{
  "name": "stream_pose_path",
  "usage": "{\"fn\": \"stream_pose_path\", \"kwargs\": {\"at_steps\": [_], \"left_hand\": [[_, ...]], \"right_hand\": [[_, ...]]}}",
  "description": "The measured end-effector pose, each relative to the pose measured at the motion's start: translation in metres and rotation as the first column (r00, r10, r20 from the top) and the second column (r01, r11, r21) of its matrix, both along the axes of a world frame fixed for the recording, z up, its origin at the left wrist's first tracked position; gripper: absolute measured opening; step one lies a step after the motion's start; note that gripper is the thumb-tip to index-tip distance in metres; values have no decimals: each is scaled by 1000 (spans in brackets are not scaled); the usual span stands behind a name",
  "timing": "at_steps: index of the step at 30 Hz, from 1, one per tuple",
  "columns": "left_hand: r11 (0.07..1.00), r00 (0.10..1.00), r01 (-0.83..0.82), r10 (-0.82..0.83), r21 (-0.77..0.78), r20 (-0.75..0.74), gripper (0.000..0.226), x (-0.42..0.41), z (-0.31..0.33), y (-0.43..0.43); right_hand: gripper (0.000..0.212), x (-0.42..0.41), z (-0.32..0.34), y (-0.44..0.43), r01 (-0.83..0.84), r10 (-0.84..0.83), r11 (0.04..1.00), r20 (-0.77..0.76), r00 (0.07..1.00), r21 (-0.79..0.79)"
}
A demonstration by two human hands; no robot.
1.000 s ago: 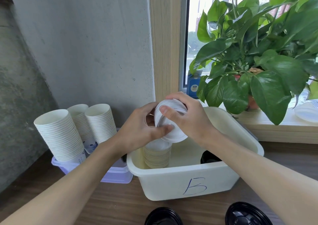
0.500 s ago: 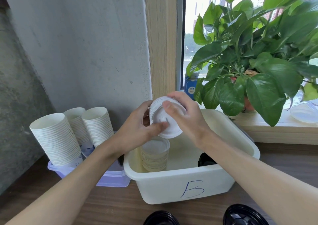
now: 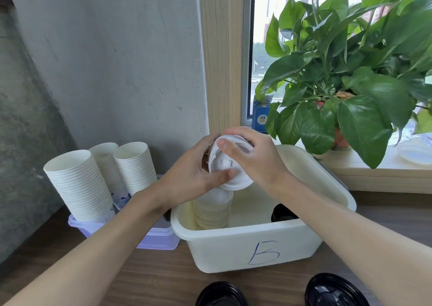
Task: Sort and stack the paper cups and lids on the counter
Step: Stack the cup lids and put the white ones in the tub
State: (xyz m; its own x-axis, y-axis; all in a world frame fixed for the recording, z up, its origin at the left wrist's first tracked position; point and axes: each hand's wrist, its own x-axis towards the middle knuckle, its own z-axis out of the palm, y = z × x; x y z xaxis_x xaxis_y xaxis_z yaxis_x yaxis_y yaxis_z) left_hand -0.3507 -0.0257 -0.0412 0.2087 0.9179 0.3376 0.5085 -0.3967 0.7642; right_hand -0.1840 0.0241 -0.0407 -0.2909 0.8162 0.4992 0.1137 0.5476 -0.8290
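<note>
Both hands hold a small stack of white lids tilted on edge above the cream bin marked B. My left hand grips it from the left, thumb across its lower face. My right hand grips it from the right, thumb on its top edge. Under them a stack of pale lids stands in the bin's left part, and black lids lie at its right. Three tall stacks of white paper cups lean in a purple tub on the left.
Two black lids lie on the wooden counter at the near edge. A leafy potted plant overhangs the window sill at the right, beside clear lids and a blue box. A concrete wall closes the left and back.
The white lid stack stays between both hands above the bin, turned a little more on edge. The view has shifted slightly; nothing was let go.
</note>
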Motion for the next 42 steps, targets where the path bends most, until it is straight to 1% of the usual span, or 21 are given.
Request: {"fn": "stream_pose_path", "kwargs": {"at_steps": [1, 3, 7, 10, 12, 15, 18, 19, 20, 22, 24, 26, 28, 29, 30, 33, 36, 37, 40, 41, 42], "left_hand": [[1000, 1000, 4, -4, 12, 13, 67, 0, 0, 1], [1000, 999, 4, -5, 30, 39, 58, -1, -1, 1], [998, 998, 17, -20, 66, 51, 52, -4, -3, 1], [998, 999, 19, -21, 53, 36, 53, -4, -2, 1], [1000, 1000, 13, -13, 27, -1, 55, -3, -2, 1], [1000, 999, -20, 20, -6, -46, 56, 1, -2, 1], [997, 998, -44, 41, -57, -51, 51, 2, -1, 0], [996, 996, -50, 45, -69, -74, 51, 2, -1, -2], [996, 991, -72, 65, -60, -119, 55, 2, -1, -3], [988, 955, -153, 151, 12, -256, 70, 3, -1, -6], [976, 904, -202, 217, 79, -369, 79, 5, 1, -7], [976, 884, -212, 213, 50, -417, 79, 6, 3, -7], [976, 874, -215, 195, 4, -445, 78, 7, 3, -6], [977, 870, -215, 191, 0, -455, 77, 7, 3, -6], [977, 867, -213, 191, 3, -461, 75, 7, 3, -6], [977, 859, -211, 190, 10, -476, 73, 7, 2, -5], [979, 845, -204, 189, 24, -500, 71, 8, 2, -4], [979, 844, -202, 189, 27, -502, 70, 8, 2, -4], [979, 844, -202, 189, 29, -503, 69, 8, 2, -5], [979, 842, -203, 190, 30, -505, 69, 8, 2, -5], [979, 840, -204, 191, 32, -508, 69, 8, 2, -4]], "right_hand": [[39, -1, 0, 0, -7, 7, 1000, -8, 1000, 3], [31, -2, 1, 0, -22, 22, 1000, 2, 1000, 6], [28, -4, 1, 1, -34, 33, 999, 21, 999, 25], [29, -5, 0, 1, -34, 33, 999, 28, 999, 31], [30, 0, 2, -1, -74, 73, 997, 59, 996, 4], [21, 17, 4, 0, -150, 161, 986, 176, 971, -74], [36, 36, 5, 1, -170, 207, 971, 232, 951, -171], [36, 40, 6, 1, -167, 207, 969, 229, 951, -181], [34, 44, 7, 2, -156, 196, 971, 234, 952, -180], [29, 52, 9, 6, -122, 179, 970, 279, 943, -209], [29, 62, 10, 12, -78, 183, 950, 339, 923, -301], [27, 71, 7, 19, 6, 164, 936, 452, 877, -352], [22, 74, 0, 25, 81, 141, 941, 599, 789, -329], [21, 73, -4, 27, 96, 150, 938, 642, 752, -332], [22, 72, -8, 28, 101, 168, 930, 656, 736, -353], [23, 66, -15, 31, 114, 207, 898, 637, 743, -425], [26, 60, -20, 32, 142, 240, 829, 574, 783, -540], [27, 59, -21, 32, 158, 236, 822, 579, 780, -548], [29, 57, -22, 30, 202, 222, 855, 688, 691, -478], [30, 57, -22, 30, 197, 227, 862, 704, 673, -466], [31, 57, -23, 30, 187, 230, 865, 698, 678, -467]]}}
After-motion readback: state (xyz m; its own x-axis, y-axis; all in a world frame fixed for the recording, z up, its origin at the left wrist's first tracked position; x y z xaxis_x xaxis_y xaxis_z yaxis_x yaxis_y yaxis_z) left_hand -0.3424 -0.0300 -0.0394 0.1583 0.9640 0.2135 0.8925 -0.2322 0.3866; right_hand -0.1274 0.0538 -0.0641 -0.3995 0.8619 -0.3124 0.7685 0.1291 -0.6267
